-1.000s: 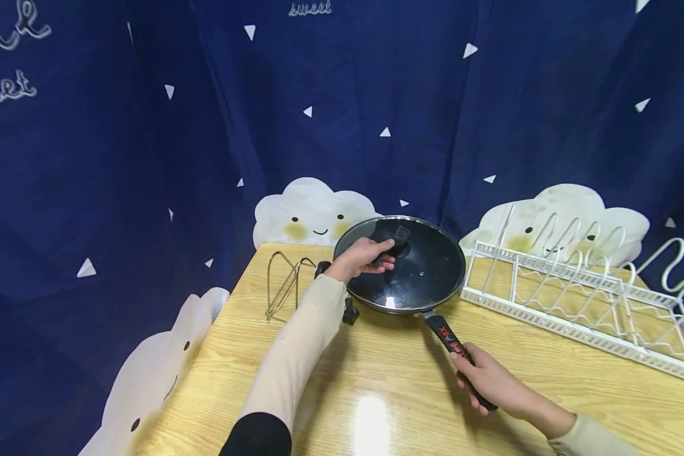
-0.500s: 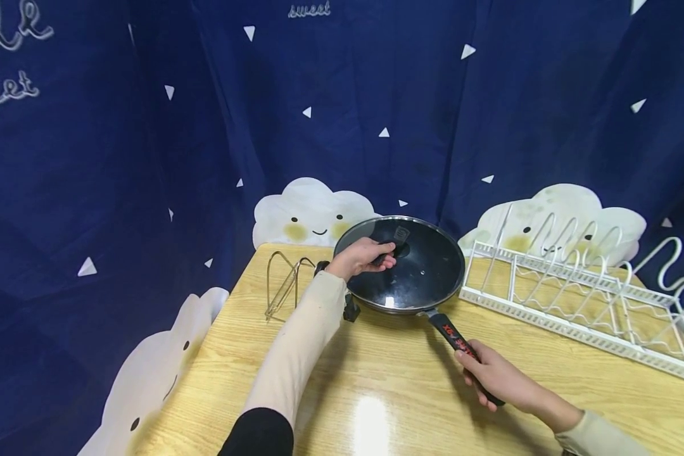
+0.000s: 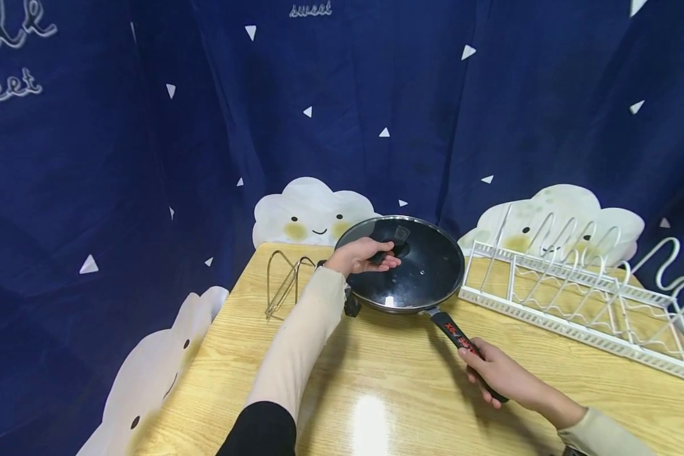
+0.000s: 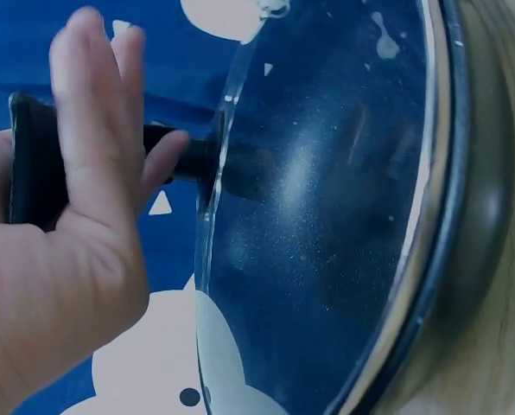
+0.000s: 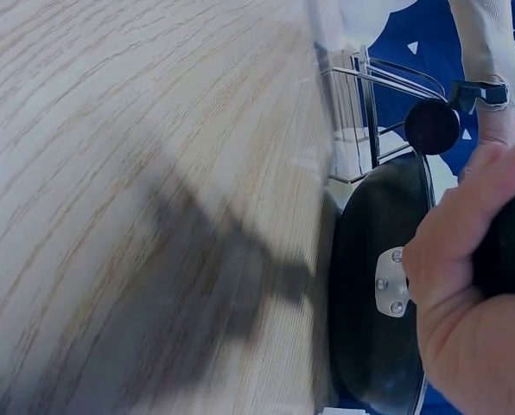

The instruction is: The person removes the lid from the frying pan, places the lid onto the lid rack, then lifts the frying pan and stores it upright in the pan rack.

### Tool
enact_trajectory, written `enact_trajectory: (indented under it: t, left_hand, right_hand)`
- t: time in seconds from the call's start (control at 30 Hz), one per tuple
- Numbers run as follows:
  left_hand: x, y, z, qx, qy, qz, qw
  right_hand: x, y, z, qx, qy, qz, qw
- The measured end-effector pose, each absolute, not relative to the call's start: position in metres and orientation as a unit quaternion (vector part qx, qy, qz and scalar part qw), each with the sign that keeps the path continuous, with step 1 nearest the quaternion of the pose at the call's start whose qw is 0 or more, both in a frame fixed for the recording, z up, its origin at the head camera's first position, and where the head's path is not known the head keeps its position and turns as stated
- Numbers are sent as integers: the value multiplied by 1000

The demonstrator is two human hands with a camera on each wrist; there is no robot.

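Your left hand (image 3: 360, 255) still curls its fingers (image 4: 98, 130) round the lid knob (image 4: 41, 164); the lid (image 3: 418, 263) stays seated on the pan (image 5: 374, 320). Your right hand (image 3: 493, 373) has slid slightly along the handle (image 3: 458, 342), gripping it; the pan has barely shifted on the table (image 3: 399, 392).

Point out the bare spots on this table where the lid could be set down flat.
The widest bare patch of the table lies in front of the pan, between the left sleeve and the right hand. A narrower strip runs in front of the white rack. The back is crowded: wire stand, pan with its lid, and rack sit close together.
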State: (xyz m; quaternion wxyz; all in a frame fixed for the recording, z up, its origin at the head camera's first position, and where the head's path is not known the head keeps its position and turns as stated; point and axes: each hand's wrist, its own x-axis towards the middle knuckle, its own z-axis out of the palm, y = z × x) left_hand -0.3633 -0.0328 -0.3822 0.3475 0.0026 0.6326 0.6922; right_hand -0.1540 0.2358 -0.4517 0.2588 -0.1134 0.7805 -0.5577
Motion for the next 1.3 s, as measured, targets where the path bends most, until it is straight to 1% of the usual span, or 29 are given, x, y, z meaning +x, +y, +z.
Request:
enact_trajectory:
  t: [0.13,0.47,0.77,0.97,1.1,1.3]
  left_hand:
    - [-365,-31,-382,-15,607,708,360]
    - [-363,-31,-384,15,616,716,328]
    - [-359,-29,-387,26,620,717,317]
    - [-355,-32,-392,55,623,718,306]
    - [-353,-33,-393,71,626,719,294]
    - [-349,-32,-389,97,632,727,252]
  right_hand:
    - [-155,238,-453,-115,768,-570,270]
    - [-157,241,-454,-113,708,-631,297]
    - [-157,243,-456,-116,690,-647,302]
    - [-157,242,-457,-119,692,-646,300]
    - [-156,242,-458,-116,696,-644,297]
    - [-156,243,-458,-118,696,-645,294]
